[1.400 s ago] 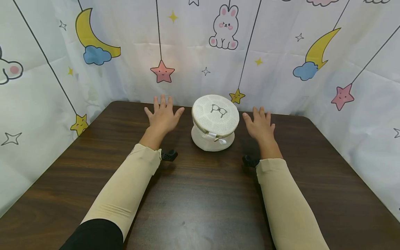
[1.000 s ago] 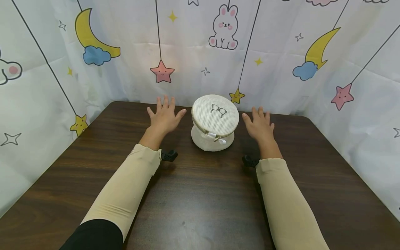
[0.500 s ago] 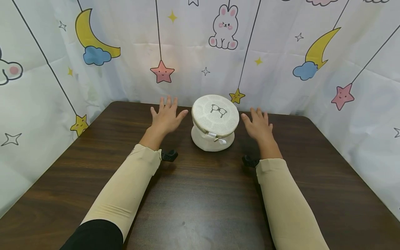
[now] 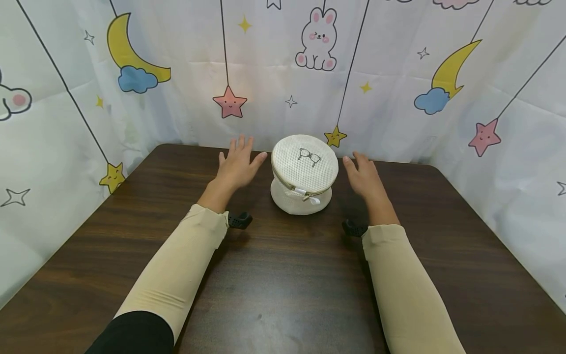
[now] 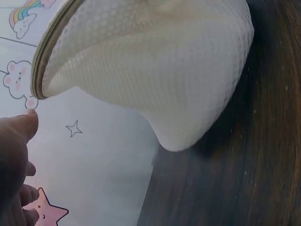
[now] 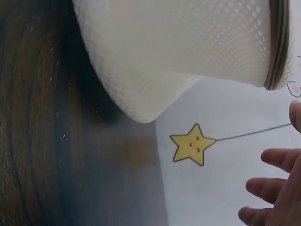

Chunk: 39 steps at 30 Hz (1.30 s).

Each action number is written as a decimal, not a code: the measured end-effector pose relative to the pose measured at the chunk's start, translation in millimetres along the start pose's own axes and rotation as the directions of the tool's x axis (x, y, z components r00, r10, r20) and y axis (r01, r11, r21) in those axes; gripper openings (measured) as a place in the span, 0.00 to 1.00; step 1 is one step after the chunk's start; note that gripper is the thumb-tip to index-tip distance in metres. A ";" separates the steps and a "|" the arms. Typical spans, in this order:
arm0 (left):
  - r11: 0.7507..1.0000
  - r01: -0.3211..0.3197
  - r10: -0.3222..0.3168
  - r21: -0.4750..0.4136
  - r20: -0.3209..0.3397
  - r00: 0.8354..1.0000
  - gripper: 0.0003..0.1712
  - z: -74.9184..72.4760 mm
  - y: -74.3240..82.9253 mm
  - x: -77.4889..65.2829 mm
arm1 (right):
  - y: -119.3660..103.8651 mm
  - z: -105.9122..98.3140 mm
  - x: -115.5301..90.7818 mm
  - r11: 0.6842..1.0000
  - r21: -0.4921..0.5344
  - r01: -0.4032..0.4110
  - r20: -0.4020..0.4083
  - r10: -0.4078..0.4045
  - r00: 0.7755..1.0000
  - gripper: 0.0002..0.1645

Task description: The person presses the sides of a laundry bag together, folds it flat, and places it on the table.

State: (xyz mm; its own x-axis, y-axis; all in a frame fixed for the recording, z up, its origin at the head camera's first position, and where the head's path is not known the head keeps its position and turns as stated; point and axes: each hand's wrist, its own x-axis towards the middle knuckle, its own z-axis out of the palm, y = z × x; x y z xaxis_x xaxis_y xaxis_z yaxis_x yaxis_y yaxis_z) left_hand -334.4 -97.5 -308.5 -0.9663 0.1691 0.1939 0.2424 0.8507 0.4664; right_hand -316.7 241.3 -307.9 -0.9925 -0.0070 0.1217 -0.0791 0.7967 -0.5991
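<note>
Holds the left hand (image 4: 234, 168) and right hand (image 4: 366, 178) just beside a white mesh bag (image 4: 294, 169), with fingers (image 6: 278, 160) loosely extended, apart and gripping nothing. Has it standing between both, near the far edge of the surface (image 4: 283, 285).

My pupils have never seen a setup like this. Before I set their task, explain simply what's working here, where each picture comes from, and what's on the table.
There is no machine: a person uses two bare hands. The wide picture comes from a camera worn on the head; the two close-ups come from wrist cameras, one per arm. A round, cream mesh bag stands on a dark table. The left hand and right hand are on either side of it, and neither holds anything.
</note>
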 end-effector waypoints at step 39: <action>0.783 -0.113 0.062 -0.611 -0.104 0.993 0.24 2.2 43.2 -7.8 | -35.1 -3.7 -3.7 0.871 0.491 -0.039 0.047 0.018 0.999 0.34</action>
State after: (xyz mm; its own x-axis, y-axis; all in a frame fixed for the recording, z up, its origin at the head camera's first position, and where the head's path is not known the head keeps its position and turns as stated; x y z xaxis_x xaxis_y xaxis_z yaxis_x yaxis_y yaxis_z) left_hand -316.5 -61.0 -291.8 -0.9354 0.1688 0.3107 0.3513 0.3431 0.8711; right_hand -309.9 215.6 -284.4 -0.9971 -0.0211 0.0732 -0.0756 0.3974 -0.9145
